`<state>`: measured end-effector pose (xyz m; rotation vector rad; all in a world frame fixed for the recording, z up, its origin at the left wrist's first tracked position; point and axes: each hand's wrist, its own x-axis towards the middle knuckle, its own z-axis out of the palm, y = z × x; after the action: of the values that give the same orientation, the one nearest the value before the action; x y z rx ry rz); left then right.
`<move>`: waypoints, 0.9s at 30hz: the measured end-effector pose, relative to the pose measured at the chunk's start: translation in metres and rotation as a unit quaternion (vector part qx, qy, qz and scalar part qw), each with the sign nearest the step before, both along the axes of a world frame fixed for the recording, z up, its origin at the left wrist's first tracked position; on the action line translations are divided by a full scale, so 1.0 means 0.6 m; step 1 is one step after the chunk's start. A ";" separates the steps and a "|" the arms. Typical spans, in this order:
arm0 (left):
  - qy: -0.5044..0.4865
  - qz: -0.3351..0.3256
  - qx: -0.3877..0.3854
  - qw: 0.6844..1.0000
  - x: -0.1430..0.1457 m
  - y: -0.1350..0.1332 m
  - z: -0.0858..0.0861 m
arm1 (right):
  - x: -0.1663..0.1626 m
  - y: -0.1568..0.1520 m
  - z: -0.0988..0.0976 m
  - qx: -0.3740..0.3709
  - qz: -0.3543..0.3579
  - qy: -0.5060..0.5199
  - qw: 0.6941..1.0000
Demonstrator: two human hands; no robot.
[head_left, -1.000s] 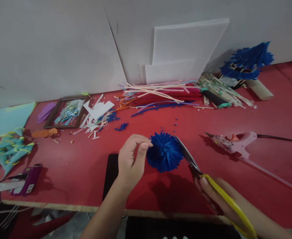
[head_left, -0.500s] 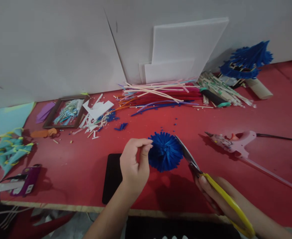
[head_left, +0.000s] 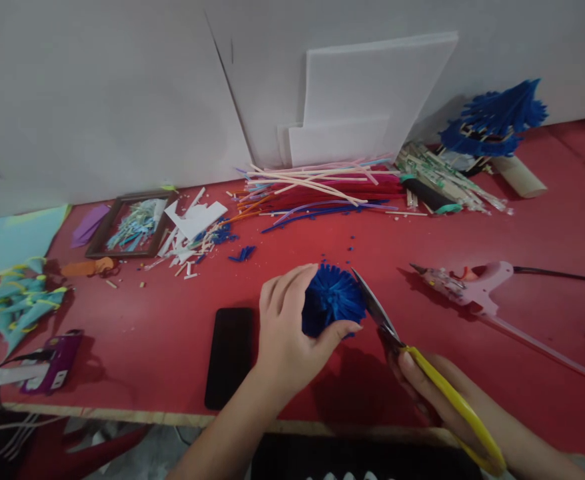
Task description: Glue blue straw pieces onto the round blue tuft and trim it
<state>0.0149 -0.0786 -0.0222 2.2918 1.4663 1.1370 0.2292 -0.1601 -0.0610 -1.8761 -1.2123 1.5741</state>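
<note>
My left hand (head_left: 292,327) is cupped round a blue spiky pom-pom (head_left: 335,300), fingers over its top and thumb under it, above the red table (head_left: 137,333). My right hand (head_left: 432,393) grips yellow-handled scissors (head_left: 402,347). Their dark blades point up and left, and the tips touch the pom-pom's right side. I cannot tell how far apart the blades are.
A black phone (head_left: 230,357) lies left of my wrist. A pink glue gun (head_left: 472,283) with its cable lies to the right. Coloured sticks (head_left: 317,193), white boards (head_left: 367,100), another blue spiky piece (head_left: 492,120), paper scraps (head_left: 192,233), a small frame (head_left: 130,227) and teal cut-outs (head_left: 12,300) line the back and left.
My left hand went from pinching the pom-pom's left edge to wrapping round it, moving right. The scissors and right hand stayed almost still.
</note>
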 end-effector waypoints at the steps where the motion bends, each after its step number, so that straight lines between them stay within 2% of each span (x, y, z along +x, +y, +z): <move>1: -0.002 0.003 -0.010 1.000 0.004 -0.003 -0.003 | 0.000 -0.001 -0.002 0.003 -0.004 -0.001 1.000; 6: -0.028 0.003 -0.041 0.999 0.010 -0.016 -0.018 | 0.002 -0.005 -0.010 0.022 -0.004 -0.005 1.000; 14: -0.054 0.007 -0.019 0.998 0.014 -0.020 -0.026 | -0.014 0.028 0.045 0.043 0.033 -0.017 0.998; 18: -0.051 0.017 -0.041 0.998 0.014 -0.022 -0.027 | -0.011 0.025 0.039 0.062 0.026 -0.018 0.998; 22: -0.032 0.010 -0.079 0.996 0.017 -0.024 -0.029 | -0.008 0.024 0.039 0.048 0.045 -0.003 0.998; 27: -0.020 0.001 -0.074 0.997 0.020 -0.024 -0.030 | -0.009 0.026 0.042 0.054 0.027 -0.011 0.998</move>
<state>0.0268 -0.0929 -0.0402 2.1575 1.4850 1.0301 0.2235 -0.1444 -0.0356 -1.8104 -1.3404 1.4875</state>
